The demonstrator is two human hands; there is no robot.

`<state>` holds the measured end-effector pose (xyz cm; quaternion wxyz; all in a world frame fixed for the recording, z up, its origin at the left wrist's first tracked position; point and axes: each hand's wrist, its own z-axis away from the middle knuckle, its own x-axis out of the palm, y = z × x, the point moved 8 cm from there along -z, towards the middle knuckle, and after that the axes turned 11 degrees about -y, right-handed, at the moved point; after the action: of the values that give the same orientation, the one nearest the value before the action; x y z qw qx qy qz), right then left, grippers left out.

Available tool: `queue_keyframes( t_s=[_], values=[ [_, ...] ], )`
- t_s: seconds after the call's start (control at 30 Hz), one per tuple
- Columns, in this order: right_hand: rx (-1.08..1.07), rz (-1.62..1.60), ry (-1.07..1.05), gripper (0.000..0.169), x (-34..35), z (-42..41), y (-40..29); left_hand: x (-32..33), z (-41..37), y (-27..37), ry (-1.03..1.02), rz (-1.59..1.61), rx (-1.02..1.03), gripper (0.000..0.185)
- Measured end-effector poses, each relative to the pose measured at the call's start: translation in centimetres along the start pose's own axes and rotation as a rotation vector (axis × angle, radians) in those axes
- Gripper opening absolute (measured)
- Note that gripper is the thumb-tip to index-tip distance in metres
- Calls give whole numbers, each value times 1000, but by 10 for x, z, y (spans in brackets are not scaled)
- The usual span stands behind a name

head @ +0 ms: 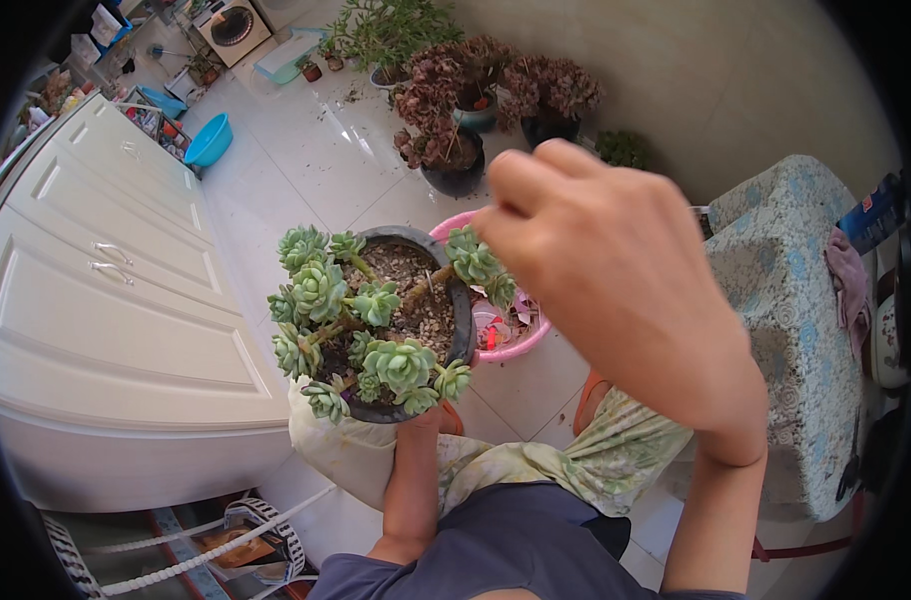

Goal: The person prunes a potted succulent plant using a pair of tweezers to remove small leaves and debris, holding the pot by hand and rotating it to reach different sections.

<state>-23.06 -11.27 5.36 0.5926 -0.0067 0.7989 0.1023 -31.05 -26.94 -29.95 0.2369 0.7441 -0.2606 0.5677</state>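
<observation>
A dark round flowerpot (464, 311) is held up over my lap, filled with gritty soil (407, 270). Pale green rosette succulents (401, 365) on bare stems lean out over its rim. My left hand (423, 424) grips the pot from below and is mostly hidden by it. Up to the right, nearer the camera, my right hand (587, 225) has its fingers curled in. The back of the hand conceals whether anything is between the fingertips. One stem with rosettes (474, 257) reaches across the pot rim towards that hand.
Behind the pot stands a pink basin (542, 328) with scraps inside. Potted reddish succulents (448, 97) line the wall. White cabinets (125, 300) flank my left, and a lace-covered piece of furniture (785, 300) my right. A blue basin (209, 139) lies farther off on the tiles.
</observation>
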Motion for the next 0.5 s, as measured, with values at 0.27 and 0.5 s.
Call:
queue_keyframes(
  t_s=[0.27, 0.5],
  values=[
    [34, -56, 12, 11, -21, 9, 22, 1, -6, -1, -13, -7, 5, 73],
    [-201, -196, -148, 13, 21, -20, 0, -3, -6, -3, -18, -4, 10, 73]
  ],
)
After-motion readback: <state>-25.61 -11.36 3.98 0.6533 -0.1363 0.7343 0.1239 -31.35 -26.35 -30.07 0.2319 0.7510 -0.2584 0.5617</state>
